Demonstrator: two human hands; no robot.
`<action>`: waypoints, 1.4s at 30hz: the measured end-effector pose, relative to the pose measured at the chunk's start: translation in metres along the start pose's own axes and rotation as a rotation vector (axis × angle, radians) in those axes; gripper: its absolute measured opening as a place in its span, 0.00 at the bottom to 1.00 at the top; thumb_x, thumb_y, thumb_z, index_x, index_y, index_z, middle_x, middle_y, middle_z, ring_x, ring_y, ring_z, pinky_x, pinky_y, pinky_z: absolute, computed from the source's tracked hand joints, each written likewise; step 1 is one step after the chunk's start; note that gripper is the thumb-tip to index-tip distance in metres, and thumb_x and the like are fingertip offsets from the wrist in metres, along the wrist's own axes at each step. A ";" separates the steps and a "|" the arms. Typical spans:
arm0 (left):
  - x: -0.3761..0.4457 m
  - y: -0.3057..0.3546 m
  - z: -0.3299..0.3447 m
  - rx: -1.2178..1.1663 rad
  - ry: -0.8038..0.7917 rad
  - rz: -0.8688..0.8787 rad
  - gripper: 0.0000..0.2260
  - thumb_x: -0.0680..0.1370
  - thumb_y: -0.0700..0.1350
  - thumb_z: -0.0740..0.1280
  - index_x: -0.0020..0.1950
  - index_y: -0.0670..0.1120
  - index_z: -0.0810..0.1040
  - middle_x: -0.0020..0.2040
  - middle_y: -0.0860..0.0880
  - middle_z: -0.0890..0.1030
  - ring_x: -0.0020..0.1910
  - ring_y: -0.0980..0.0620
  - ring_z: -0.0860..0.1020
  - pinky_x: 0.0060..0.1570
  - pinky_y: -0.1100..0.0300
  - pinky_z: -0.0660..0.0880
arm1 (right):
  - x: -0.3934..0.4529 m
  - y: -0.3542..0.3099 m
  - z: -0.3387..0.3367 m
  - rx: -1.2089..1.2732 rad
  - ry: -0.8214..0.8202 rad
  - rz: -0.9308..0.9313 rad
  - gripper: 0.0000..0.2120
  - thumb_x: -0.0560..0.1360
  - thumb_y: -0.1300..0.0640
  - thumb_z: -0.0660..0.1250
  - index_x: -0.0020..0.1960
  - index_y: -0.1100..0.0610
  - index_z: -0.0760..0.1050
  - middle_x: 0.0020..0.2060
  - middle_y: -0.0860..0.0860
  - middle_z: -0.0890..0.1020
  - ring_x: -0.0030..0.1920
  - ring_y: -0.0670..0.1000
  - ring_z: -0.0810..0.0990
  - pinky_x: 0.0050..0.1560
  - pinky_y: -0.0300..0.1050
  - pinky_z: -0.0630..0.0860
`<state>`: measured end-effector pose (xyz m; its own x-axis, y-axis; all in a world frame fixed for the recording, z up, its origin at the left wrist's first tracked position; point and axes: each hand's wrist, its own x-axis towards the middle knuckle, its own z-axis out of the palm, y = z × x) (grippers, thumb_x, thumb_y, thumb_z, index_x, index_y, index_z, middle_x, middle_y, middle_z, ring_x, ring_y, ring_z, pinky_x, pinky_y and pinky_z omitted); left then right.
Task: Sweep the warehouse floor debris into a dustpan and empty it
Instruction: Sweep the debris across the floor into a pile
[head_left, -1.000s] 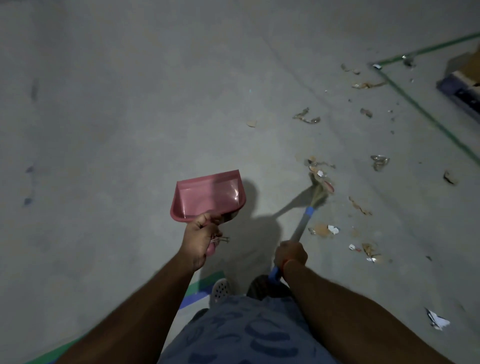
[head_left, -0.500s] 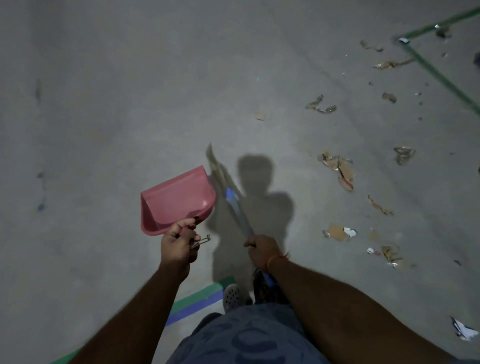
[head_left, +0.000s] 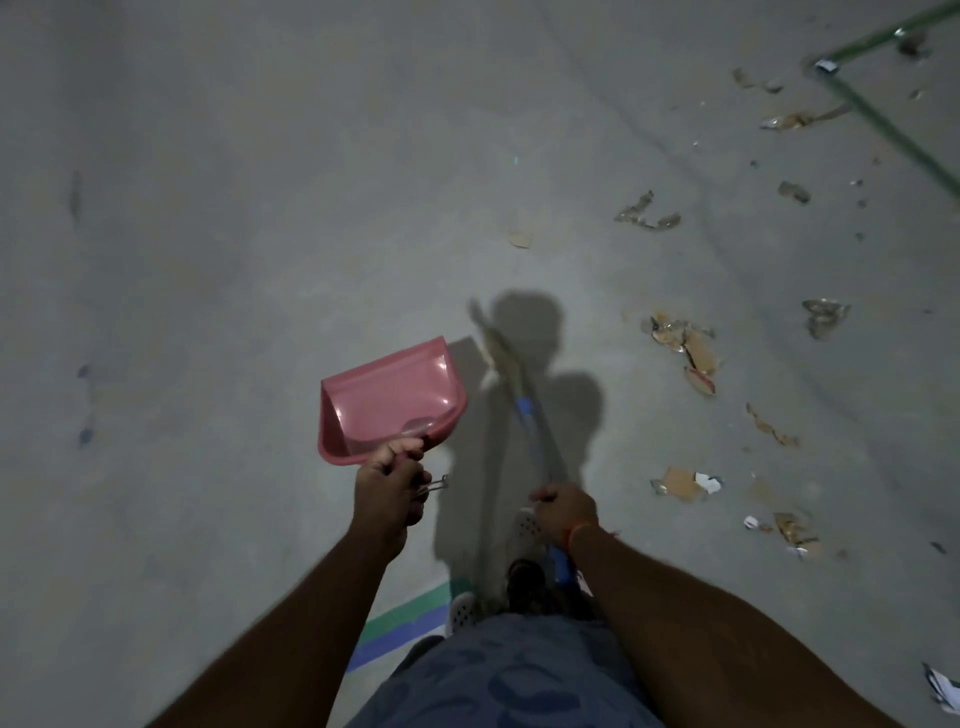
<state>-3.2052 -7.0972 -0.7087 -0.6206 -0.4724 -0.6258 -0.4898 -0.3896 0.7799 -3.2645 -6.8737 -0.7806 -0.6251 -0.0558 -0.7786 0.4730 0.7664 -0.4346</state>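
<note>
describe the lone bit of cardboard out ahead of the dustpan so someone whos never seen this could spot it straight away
Start at the pink dustpan held in the left hand and look up the bare grey floor beyond the broom tip. There lies a small pale tan cardboard scrap. It sits flat and alone, left of the main debris trail, and lacks the shiny crumpled look of its nearest neighbour.

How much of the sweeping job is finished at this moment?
Nothing looks done: the pink dustpan shows no debris inside. In hand: the left hand holds the dustpan and the right hand grips the broom, its head off to the side of the mess. Left: cardboard and paper scraps lie scattered on the floor, then emptying.
</note>
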 end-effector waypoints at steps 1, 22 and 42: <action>0.003 0.004 0.010 0.005 -0.019 0.007 0.12 0.78 0.29 0.59 0.54 0.40 0.78 0.34 0.40 0.74 0.23 0.53 0.65 0.23 0.67 0.59 | 0.006 0.003 -0.012 0.050 0.044 0.030 0.13 0.78 0.63 0.64 0.59 0.57 0.82 0.57 0.56 0.82 0.52 0.58 0.81 0.45 0.31 0.77; 0.102 0.105 0.133 0.071 -0.198 0.055 0.10 0.79 0.29 0.60 0.54 0.40 0.78 0.31 0.43 0.74 0.21 0.56 0.69 0.21 0.68 0.60 | 0.100 -0.081 -0.118 0.211 0.234 -0.031 0.14 0.73 0.61 0.65 0.54 0.50 0.82 0.52 0.57 0.84 0.48 0.60 0.83 0.52 0.53 0.82; 0.319 0.271 0.187 0.221 -0.325 -0.008 0.10 0.78 0.29 0.59 0.52 0.39 0.77 0.32 0.42 0.74 0.23 0.52 0.64 0.25 0.66 0.59 | 0.241 -0.269 -0.172 0.447 0.227 0.235 0.10 0.74 0.66 0.66 0.49 0.56 0.83 0.45 0.59 0.84 0.36 0.58 0.83 0.37 0.48 0.83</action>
<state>-3.6497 -7.2057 -0.6950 -0.7606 -0.1813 -0.6234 -0.5932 -0.1960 0.7808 -3.6492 -6.9831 -0.7729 -0.5658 0.2616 -0.7820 0.8025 0.3928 -0.4492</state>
